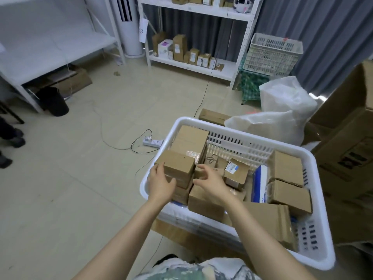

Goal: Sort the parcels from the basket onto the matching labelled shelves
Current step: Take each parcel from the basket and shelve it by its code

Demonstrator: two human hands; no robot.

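Because my left hand (161, 183) holds only the left corner of the small parcel (178, 165), fingers bent round it, while my right hand (211, 181) is wide, fingers spread just beside the right side and not touching as far as I can see, a lift now could tip it. The parcel sits on a stack of boxes (181, 185) at the near left corner of the basket (321, 199). If I pull sideways, I think the stack may slide or fall over the rim. I see no label on its top face, so a wrong shelf is possible. Farther, a power strip (153, 142) and its cable lie on the floor between the basket and the shelf (227, 68), and my foot could catch there.
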